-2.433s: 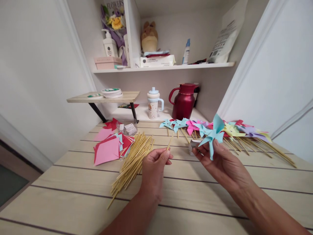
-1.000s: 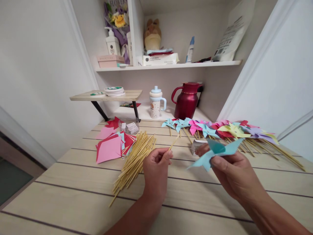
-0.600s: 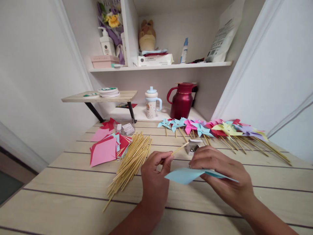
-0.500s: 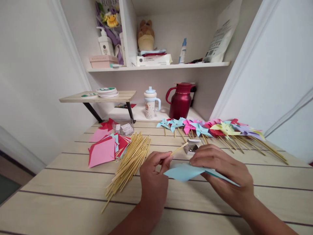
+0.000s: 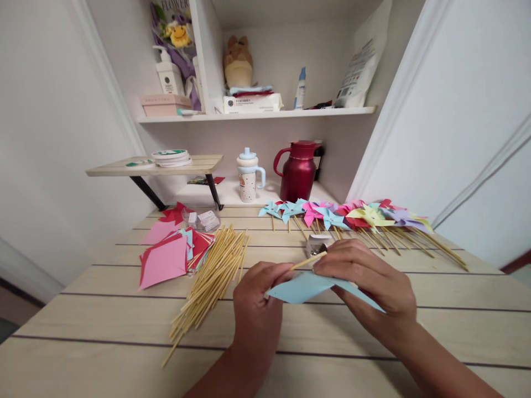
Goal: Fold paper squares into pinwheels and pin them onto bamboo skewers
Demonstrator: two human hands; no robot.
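Note:
My right hand [image 5: 369,276] is closed on a light blue paper pinwheel [image 5: 302,287], its fingers over the folded middle. A thin wooden stick [image 5: 307,261] sticks out of my left hand [image 5: 259,298], which is closed round it. The stick's tip lies close by my right fingers, above the paper; I cannot tell whether it touches. The paper's left corner reaches my left thumb. Just behind my hands stands a small open box [image 5: 318,244] with small dark bits in it. Left of my left hand lies a loose pile of wooden sticks [image 5: 211,282].
Finished pinwheels [image 5: 332,216] on sticks lie along the back right. Coloured paper squares [image 5: 164,262] and a clear bag of small boxes [image 5: 203,219] sit at the left. A tumbler [image 5: 248,179], a red jug [image 5: 297,171] and a low stand [image 5: 199,164] are at the back.
The stick has moved right and down, so its tip is now close to my right fingers and the paper. My hands are nearer each other, and the view has turned slightly right.

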